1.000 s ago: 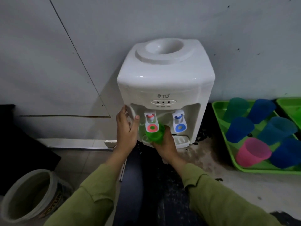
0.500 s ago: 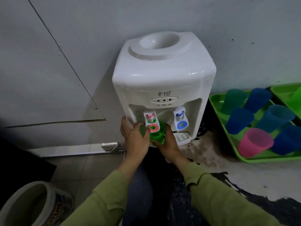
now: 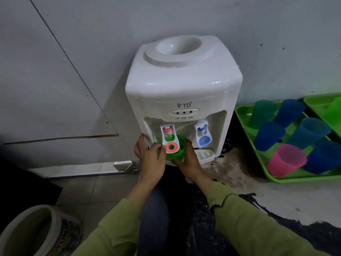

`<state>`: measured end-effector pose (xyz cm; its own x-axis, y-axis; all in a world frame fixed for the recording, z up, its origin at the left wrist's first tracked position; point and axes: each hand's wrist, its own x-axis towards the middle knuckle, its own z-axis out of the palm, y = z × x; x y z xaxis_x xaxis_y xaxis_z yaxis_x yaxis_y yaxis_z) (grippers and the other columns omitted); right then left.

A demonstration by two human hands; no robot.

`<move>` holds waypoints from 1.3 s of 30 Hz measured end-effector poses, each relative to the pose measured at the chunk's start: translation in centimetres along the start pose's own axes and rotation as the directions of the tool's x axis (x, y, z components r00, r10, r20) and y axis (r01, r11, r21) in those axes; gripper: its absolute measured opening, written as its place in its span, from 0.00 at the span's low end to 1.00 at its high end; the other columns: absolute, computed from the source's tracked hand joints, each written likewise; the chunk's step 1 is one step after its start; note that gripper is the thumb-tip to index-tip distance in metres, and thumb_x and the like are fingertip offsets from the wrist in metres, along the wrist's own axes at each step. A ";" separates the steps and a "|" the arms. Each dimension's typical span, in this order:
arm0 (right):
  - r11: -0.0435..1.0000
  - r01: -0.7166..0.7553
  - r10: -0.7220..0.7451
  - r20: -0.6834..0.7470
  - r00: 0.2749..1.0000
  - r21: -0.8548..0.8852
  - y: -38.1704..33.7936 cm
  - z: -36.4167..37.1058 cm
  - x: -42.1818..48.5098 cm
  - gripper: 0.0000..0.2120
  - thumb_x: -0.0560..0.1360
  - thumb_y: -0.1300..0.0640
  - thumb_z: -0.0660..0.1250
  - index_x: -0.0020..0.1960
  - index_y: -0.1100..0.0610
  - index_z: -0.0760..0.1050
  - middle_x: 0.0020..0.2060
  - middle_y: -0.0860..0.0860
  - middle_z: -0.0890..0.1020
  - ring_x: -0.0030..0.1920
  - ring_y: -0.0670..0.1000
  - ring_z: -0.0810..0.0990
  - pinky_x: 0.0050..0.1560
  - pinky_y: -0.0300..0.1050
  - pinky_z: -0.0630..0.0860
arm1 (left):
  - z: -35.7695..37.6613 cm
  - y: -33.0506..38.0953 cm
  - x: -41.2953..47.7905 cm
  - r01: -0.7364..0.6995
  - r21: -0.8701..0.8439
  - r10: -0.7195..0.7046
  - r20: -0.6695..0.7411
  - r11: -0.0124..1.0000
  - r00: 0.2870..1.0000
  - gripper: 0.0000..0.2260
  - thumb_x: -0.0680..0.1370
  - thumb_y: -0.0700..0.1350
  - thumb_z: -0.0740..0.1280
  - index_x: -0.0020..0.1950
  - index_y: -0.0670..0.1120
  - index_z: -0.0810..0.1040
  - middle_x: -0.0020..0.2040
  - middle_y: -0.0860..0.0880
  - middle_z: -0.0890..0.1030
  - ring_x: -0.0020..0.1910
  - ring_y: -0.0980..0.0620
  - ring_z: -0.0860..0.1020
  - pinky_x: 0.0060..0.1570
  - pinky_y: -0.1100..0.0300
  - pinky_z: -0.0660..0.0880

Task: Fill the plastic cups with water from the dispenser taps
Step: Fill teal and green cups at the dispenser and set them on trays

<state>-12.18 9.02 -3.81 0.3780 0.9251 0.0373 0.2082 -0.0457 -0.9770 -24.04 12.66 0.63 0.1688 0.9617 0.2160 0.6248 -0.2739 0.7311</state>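
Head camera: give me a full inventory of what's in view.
dispenser: one, white, against the wall, centre
red tap: one, dispenser front, left
blue tap: one, dispenser front, right
green cup: one, under the red tap
near tray: one, green, right of the dispenser
far tray: one, green, right edge
pink cup: one, on the near tray
blue or teal cups: five, on the near tray
bucket: one, pale, bottom left
left hand: fingers curled on the red tap
right hand: holds the green cup

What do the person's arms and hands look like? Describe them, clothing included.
Both arms wear long olive-green sleeves: the left sleeve and right sleeve end at the wrists, the right cuff with a wavy edge. The left hand and right hand are bare: no gloves, rings or watch visible.
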 end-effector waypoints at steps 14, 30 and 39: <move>0.988 0.020 -0.016 0.024 1.000 -0.153 0.9 0.0 0.3 0.38 0.68 0.63 0.73 0.71 0.61 0.56 0.67 0.59 0.67 0.67 0.55 0.68 0.68 0.53 0.66 | -2.2 3.1 -0.3 0.084 -0.230 -0.112 -0.108 0.969 0.988 0.10 0.77 0.38 0.61 0.43 0.36 0.80 0.73 0.44 0.59 0.70 0.46 0.55 0.66 0.62 0.54; 0.983 0.026 -0.027 -0.003 1.000 -0.180 1.6 0.4 0.9 0.38 0.67 0.63 0.74 0.70 0.60 0.57 0.66 0.58 0.68 0.65 0.55 0.69 0.66 0.45 0.66 | -3.0 3.7 0.9 0.127 -0.210 -0.151 -0.102 0.970 0.983 0.13 0.79 0.39 0.58 0.48 0.34 0.81 0.73 0.45 0.62 0.71 0.47 0.54 0.52 0.74 0.51; 0.980 0.024 -0.024 0.006 1.000 -0.197 1.7 0.4 1.0 0.39 0.67 0.63 0.74 0.70 0.60 0.56 0.66 0.58 0.68 0.65 0.54 0.69 0.66 0.45 0.66 | -3.0 3.6 1.2 0.118 -0.191 -0.140 -0.102 0.974 0.985 0.13 0.79 0.40 0.59 0.49 0.35 0.81 0.72 0.44 0.64 0.70 0.45 0.56 0.52 0.75 0.51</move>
<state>-11.82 10.03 -5.53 0.3679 0.9280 0.0593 0.3914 -0.0967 -0.9151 -23.89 12.79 5.43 0.0012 0.9843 0.1766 0.4834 -0.1552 0.8615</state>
